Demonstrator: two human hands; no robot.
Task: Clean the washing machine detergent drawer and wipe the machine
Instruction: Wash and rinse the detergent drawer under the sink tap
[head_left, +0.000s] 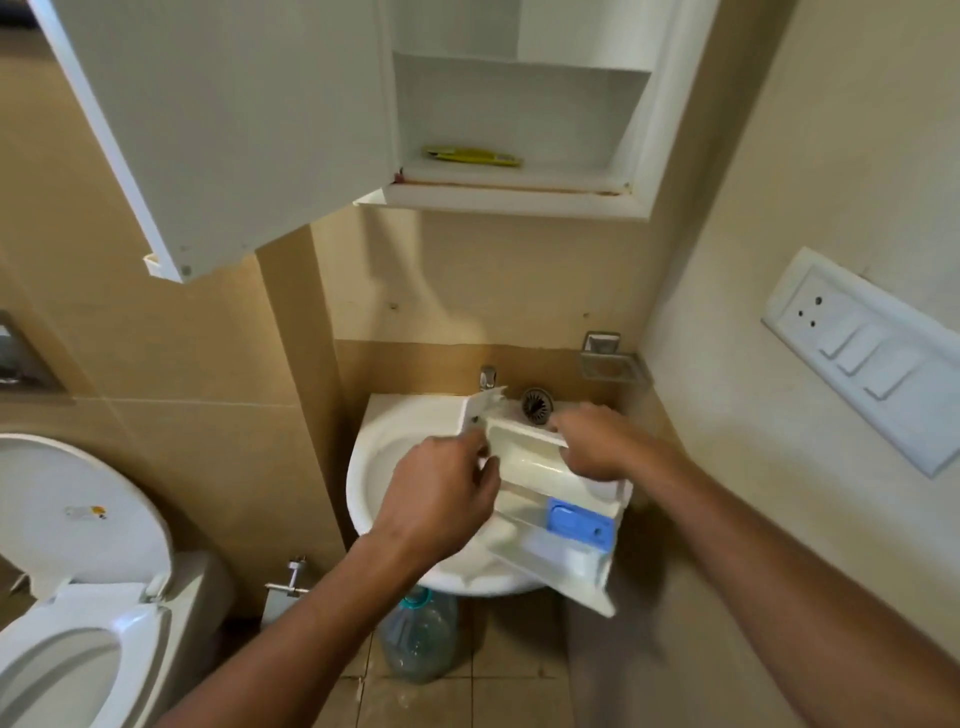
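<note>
long white plastic detergent drawer (540, 499) with a blue insert lies over the white ceramic basin (400, 457), long axis running from far-left near the tap to near-right, front panel overhanging the rim. left hand (441, 493) fingers curled, gripping its left edge; right hand (597, 441) fingers bent into the far compartment.

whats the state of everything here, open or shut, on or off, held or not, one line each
detergent drawer: out of the machine, held over the sink, tilted
left hand: gripping the drawer's left edge
right hand: on the drawer's far end
sink: no water visible in it
tap: no water running
cabinet door: swung open
toilet lid: up
plastic bottle: upright under the sink, capped
</note>
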